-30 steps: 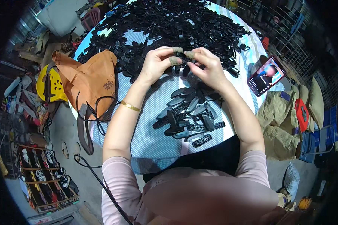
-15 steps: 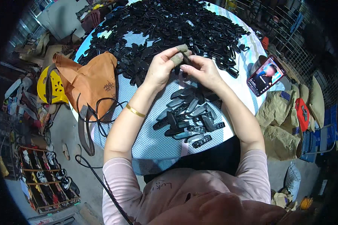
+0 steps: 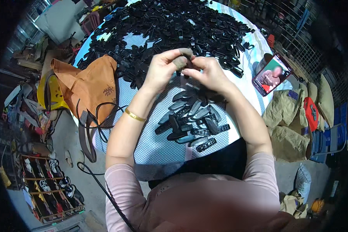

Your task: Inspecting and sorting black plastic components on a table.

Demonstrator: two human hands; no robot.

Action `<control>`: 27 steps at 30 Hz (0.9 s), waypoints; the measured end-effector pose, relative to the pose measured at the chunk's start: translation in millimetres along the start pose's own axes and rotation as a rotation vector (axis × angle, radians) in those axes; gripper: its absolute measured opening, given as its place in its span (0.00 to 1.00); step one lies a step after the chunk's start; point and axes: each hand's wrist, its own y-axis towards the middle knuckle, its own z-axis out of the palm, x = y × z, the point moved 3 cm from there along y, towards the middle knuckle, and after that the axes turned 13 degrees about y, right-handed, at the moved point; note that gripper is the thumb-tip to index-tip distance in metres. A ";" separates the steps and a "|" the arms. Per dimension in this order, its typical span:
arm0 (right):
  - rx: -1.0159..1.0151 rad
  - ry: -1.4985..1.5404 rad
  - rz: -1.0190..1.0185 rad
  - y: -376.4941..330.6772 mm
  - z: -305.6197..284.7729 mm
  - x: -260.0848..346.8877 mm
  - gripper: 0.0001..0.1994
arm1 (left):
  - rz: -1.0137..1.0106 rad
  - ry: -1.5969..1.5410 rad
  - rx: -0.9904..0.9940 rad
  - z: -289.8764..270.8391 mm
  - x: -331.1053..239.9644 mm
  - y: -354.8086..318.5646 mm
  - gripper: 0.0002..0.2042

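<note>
Over the near edge of a large heap of small black plastic pieces (image 3: 158, 33), my two hands meet at the fingertips. My left hand (image 3: 161, 69), with greyish-green covers on its finger ends, pinches a small dark piece (image 3: 188, 62). Facing it, my right hand (image 3: 211, 72) grips the same piece with thumb and fingers. The fingers hide most of the piece, so its exact kind does not show. Between my forearms lies a smaller pile of long black and grey clip-like pieces (image 3: 192, 120), some with open slotted frames.
Patterned cloth covers the rounded table (image 3: 143, 145). At right a phone (image 3: 272, 75) leans, its screen lit. An orange bag (image 3: 87, 77) and black cord (image 3: 100, 121) lie at the left edge. On the floor are a shoe rack (image 3: 46, 189) and brown sacks (image 3: 286, 116).
Both hands have shifted slightly left and changed their finger positions on the dark piece. The phone's picture is different. The view has moved a little; the near pile looks the same.
</note>
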 end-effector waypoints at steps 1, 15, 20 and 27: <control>0.105 -0.099 0.002 2.7 -8.0 -4.2 0.14 | -0.018 0.108 -0.019 -0.5 -0.4 -2.1 0.11; 0.083 -0.945 0.438 -12.8 -79.0 -78.6 0.12 | 0.061 0.684 0.592 51.7 -7.6 -22.2 0.24; 0.085 -0.997 0.418 -12.2 -70.3 -75.7 0.16 | 0.044 0.604 0.325 45.8 9.3 -2.7 0.14; -0.085 -0.650 0.290 -9.1 -72.2 -70.5 0.14 | 0.412 1.226 0.249 61.1 47.8 43.7 0.16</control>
